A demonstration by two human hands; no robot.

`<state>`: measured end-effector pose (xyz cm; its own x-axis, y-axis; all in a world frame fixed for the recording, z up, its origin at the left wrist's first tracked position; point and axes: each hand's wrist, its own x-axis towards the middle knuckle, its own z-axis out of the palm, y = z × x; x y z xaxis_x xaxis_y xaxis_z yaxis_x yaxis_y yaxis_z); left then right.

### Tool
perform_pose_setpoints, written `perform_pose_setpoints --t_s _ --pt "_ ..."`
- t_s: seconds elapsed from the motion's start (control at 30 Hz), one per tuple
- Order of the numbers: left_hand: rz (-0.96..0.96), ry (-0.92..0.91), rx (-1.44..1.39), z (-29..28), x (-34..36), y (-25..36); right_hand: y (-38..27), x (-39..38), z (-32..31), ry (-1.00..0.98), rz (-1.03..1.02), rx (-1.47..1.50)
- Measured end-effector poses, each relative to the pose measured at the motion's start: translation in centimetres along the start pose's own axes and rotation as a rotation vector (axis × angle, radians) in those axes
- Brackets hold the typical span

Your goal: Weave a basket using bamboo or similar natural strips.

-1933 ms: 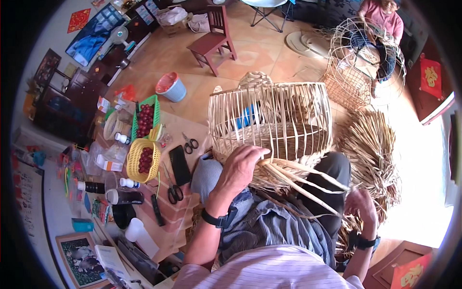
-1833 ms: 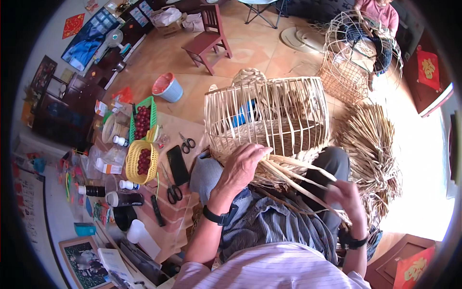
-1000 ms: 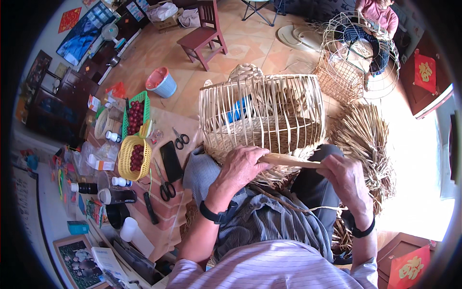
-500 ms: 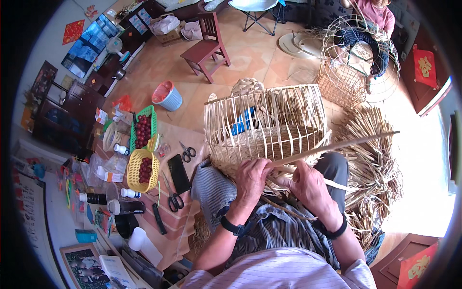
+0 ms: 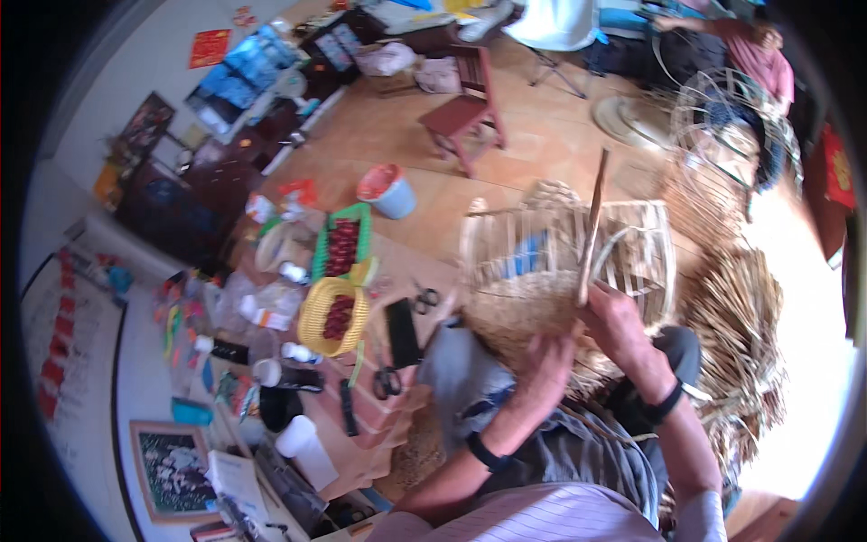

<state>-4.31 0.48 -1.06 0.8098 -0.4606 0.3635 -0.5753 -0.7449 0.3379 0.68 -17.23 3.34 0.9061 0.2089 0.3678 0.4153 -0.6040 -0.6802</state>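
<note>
A half-woven straw basket [image 5: 506,312] rests on its side at my lap, with upright strips spaced apart along its far part. My right hand [image 5: 619,330] is closed around a long brown dried-leaf strip [image 5: 592,226], which now stands nearly upright in front of the basket. Just left of and below it, my left hand [image 5: 545,366] is at the basket's near side with its fingers curled. Motion blurs them, and whatever they pinch is hidden. A blue object [image 5: 524,255] shows through the gaps between the basket's strips.
Dried leaf bundles [image 5: 736,334] lie at my right. On the left are a yellow basket [image 5: 311,316] and a green basket [image 5: 363,221] of red fruit, scissors [image 5: 388,383] and a phone [image 5: 403,332]. Farther off are a bin [image 5: 397,200], a chair [image 5: 452,117] and a seated person [image 5: 763,68].
The strip has swung from lying slanted to the right to pointing almost straight up. My right hand has turned and risen, my left hand has dropped lower, and the whole view has shifted.
</note>
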Motion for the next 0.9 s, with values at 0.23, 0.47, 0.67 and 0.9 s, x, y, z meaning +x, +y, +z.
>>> perform_pose_setpoints --t_s 0.23,0.47,0.67,0.9 --pt "0.067 -0.081 0.562 0.7 -0.5 2.0 -2.9 0.8 0.1 -0.129 -0.103 -0.221" --pt "0.013 -0.101 0.373 1.0 0.4 1.2 -3.9 1.6 0.6 -0.044 -0.009 0.074" --pt "-0.027 0.037 0.168 1.7 0.9 0.5 -3.7 0.0 1.0 -0.016 0.004 -0.166" --pt "-0.068 0.084 0.18 2.9 0.5 0.6 -1.9 -1.4 1.4 -0.031 -0.052 -0.433"
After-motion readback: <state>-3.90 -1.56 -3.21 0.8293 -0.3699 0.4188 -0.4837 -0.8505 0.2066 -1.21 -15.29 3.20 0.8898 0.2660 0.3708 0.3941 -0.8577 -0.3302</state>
